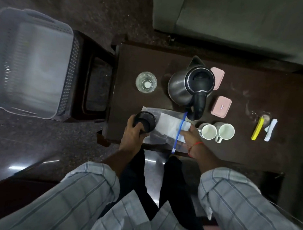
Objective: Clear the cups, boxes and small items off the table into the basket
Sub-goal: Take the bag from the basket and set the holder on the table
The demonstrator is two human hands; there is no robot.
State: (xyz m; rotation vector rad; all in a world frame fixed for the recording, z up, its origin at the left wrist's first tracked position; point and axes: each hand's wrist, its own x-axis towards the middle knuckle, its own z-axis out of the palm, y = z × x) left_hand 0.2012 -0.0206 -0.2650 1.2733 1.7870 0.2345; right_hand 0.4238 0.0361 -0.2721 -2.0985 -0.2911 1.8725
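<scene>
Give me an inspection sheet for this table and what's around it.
Surface: dark table, smudges at its right end.
Job's things: black mesh cup, glass, two white mugs, two pink boxes, yellow stick, white packet, clear bag; basket on a stool, left of the table.
Clutter: kettle.
Grippers: left hand grips the mesh cup; right hand touches the bag.
Cables: nothing seen.
Surroundings: sofa beyond the table.
</scene>
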